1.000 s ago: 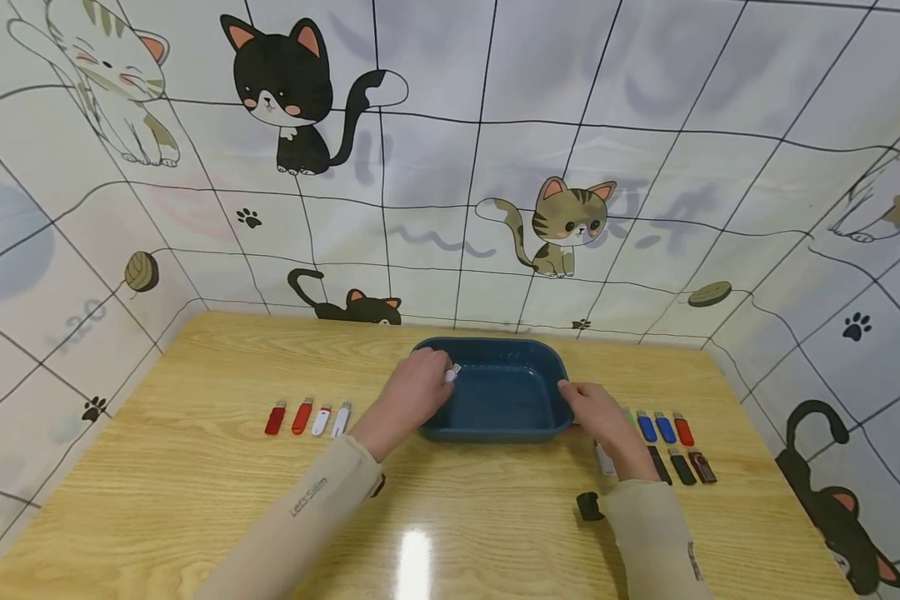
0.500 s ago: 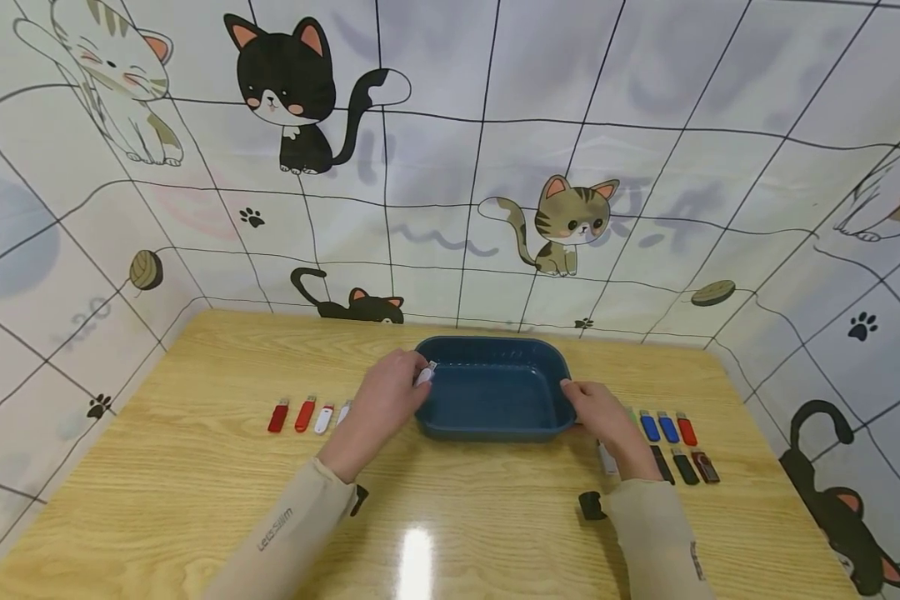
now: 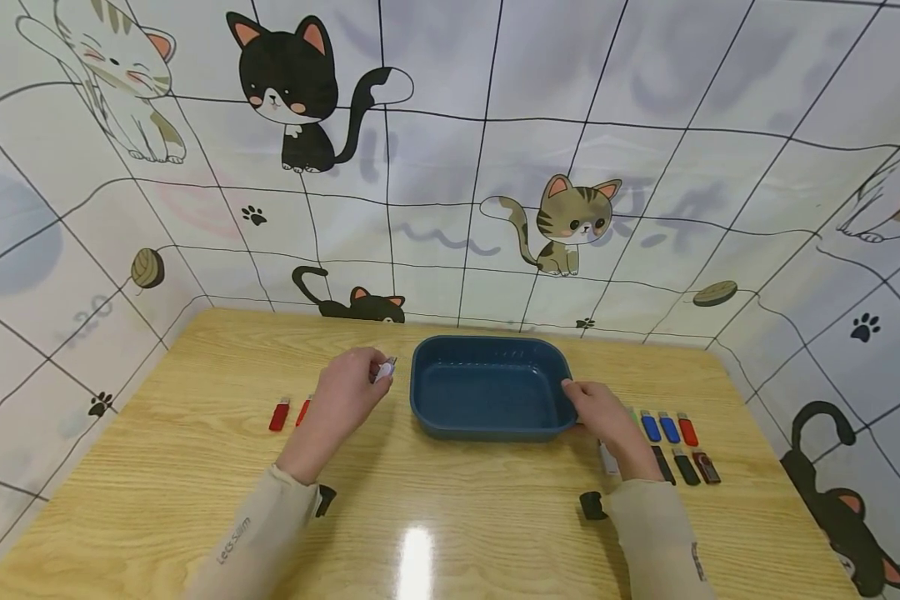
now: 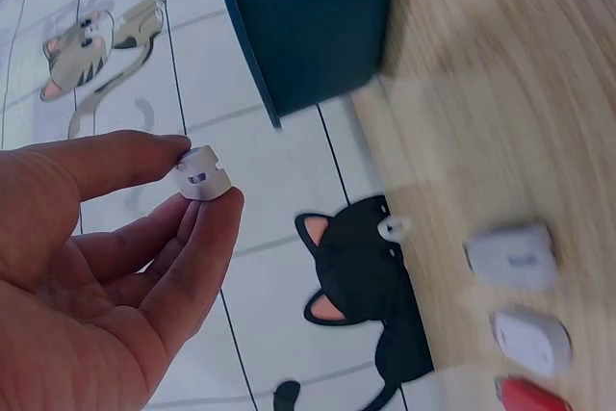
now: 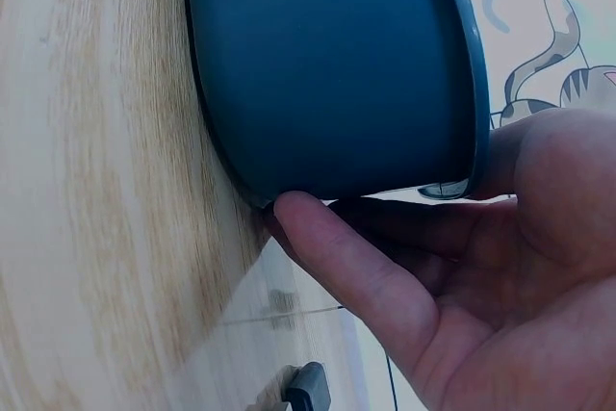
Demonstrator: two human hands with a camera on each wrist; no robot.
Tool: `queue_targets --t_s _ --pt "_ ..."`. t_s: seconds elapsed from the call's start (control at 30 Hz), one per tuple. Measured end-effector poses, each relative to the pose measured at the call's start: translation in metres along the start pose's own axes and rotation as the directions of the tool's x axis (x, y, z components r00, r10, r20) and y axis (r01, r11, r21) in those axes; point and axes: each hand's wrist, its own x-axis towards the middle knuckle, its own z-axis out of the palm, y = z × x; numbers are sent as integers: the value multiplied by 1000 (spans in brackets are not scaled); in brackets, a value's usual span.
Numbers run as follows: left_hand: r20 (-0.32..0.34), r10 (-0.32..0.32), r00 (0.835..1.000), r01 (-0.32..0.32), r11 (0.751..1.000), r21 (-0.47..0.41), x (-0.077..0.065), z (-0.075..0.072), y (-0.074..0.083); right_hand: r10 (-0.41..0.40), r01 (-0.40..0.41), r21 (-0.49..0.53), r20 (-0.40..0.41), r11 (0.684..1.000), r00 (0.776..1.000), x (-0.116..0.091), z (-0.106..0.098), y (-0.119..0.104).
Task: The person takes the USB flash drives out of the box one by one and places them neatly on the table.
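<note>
My left hand (image 3: pixel 339 396) pinches a white USB stick (image 3: pixel 385 369) between thumb and fingers, above the table left of the dark blue tray (image 3: pixel 487 434). In the left wrist view the end of that white USB stick (image 4: pixel 203 175) sticks out past the fingertips. My right hand (image 3: pixel 598 413) holds the tray by its right end, thumb at the rim and fingers along the outside. The right wrist view shows the fingers of this hand (image 5: pixel 510 267) against the tray's wall (image 5: pixel 337 74). Inside, the tray shows a bare bottom.
Left on the table lie a dark red USB stick (image 3: pixel 280 415) and a red one (image 3: pixel 303 410); two white sticks (image 4: pixel 515 257) beside them show in the left wrist view. Right of the tray are two rows, including a blue stick (image 3: pixel 650 426) and a black one (image 3: pixel 685 467).
My left hand has moved left with the white USB stick, from over the tray's left side to outside it. The right hand stays on the tray.
</note>
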Motion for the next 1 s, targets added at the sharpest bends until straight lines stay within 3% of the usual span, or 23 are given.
queue_targets --t_s 0.37,0.8,1.0 --pt "15 -51 999 50 998 44 -11 -21 -42 8 -8 -4 -1 1000 1000 0 1 -1" --pt "7 -89 996 88 991 96 -22 -42 -75 25 -25 1 4 1000 1000 0 0 -2" --pt "30 -137 990 133 985 109 -25 -50 -97 15 -15 17 16 1000 1000 1 -1 0"
